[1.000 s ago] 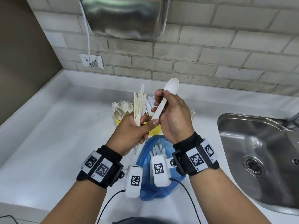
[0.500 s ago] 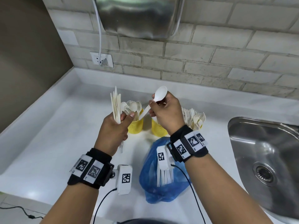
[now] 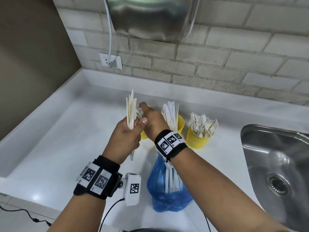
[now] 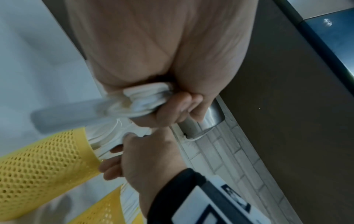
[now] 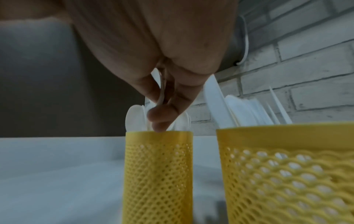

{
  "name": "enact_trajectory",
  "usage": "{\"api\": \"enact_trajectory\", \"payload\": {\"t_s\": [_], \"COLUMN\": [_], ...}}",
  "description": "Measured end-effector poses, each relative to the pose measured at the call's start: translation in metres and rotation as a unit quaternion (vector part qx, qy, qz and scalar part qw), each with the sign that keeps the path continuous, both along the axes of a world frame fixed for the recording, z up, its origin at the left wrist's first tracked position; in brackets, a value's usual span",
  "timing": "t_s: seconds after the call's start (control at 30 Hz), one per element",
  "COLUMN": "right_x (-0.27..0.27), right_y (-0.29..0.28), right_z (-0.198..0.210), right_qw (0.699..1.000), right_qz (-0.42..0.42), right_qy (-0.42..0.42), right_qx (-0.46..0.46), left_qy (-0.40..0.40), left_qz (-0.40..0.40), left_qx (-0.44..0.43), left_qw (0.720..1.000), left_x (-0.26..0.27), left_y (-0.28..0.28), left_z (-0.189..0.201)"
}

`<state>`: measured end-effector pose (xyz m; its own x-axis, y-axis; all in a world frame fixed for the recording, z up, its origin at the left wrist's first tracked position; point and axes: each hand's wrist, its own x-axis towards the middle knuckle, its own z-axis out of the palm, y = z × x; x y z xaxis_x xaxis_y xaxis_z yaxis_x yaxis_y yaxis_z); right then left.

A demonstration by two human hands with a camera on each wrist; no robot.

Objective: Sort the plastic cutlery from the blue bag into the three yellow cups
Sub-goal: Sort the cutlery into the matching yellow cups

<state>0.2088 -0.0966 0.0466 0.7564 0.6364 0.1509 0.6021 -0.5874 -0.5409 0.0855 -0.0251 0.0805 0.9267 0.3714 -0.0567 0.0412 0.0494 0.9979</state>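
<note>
**Spoon going into the left-hand cup**

Head view: we are holding a bundle of knives [image 3: 130,113] upright in our left hand [image 3: 127,139], fingers wrapped round the handles, likely parked there so the right hand is free to sort one piece at a time. Our right hand [image 3: 153,122] is reaching forward just beside the left, over the spoon cup [image 3: 143,133], which sits mostly hidden behind both hands. To the right of the right hand, the knife cup [image 3: 179,123] and, further right, the fork cup [image 3: 198,139] are standing already well filled. The blue bag [image 3: 167,196] is lying under our right forearm, white handles still showing in it, so sorting looks unfinished.

Left wrist view: our left fingers [image 4: 178,112] are curling tight round the stacked handles. Below them our right hand [image 4: 151,154] is working at the mouth of the mesh cup [image 4: 47,166].

Right wrist view: our right fingertips [image 5: 162,118] are pinching a spoon [image 5: 162,91] by its handle just above the rim of the spoon cup [image 5: 159,174], bowls of other spoons [image 5: 134,118] standing up behind. The spoon is pointing down, presumably to slip in among them. The knife cup [image 5: 287,174] is standing right of this hand.
</note>
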Motion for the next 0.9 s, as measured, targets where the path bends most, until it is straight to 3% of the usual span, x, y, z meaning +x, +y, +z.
{"api": "enact_trajectory", "payload": {"t_s": [0.17,0.27,0.37,0.47,0.53,0.63,0.7,0.77,0.83,0.9], "right_x": [-0.001,0.0,-0.003,-0.008,-0.011,-0.022,-0.031,-0.036,-0.039,-0.038], "right_y": [-0.002,-0.005,-0.011,-0.025,-0.036,-0.057,-0.072,-0.083,-0.091,-0.096], "right_z": [-0.006,-0.003,0.007,0.023,0.037,0.057,0.065,0.066,0.063,0.059], "right_qw": [0.99,0.99,0.996,0.997,0.986,0.944,0.922,0.927,0.933,0.915], "right_qz": [0.007,-0.001,-0.003,-0.044,-0.078,-0.028,0.026,0.054,0.053,0.044], "right_qy": [-0.021,0.006,0.001,0.028,0.081,0.24,0.302,0.303,0.296,0.328], "right_qx": [-0.142,-0.144,-0.086,0.049,0.121,0.224,0.239,0.213,0.2,0.231], "left_qy": [0.002,0.005,0.009,0.015,0.022,0.031,0.04,0.048,0.06,0.068], "left_qz": [-0.002,-0.007,-0.007,-0.006,-0.015,-0.043,-0.073,-0.11,-0.15,-0.189], "left_qx": [-0.006,0.0,-0.001,-0.024,-0.045,-0.057,-0.062,-0.051,-0.028,-0.015], "left_qw": [1.0,1.0,1.0,1.0,0.999,0.997,0.995,0.991,0.986,0.98], "left_x": [0.001,0.001,0.003,0.005,0.006,0.008,0.009,0.011,0.012,0.013], "left_y": [0.0,0.0,0.001,-0.001,-0.003,-0.01,-0.017,-0.024,-0.033,-0.041], "left_z": [0.002,0.002,0.001,0.004,0.007,0.012,0.014,0.015,0.018,0.02]}}
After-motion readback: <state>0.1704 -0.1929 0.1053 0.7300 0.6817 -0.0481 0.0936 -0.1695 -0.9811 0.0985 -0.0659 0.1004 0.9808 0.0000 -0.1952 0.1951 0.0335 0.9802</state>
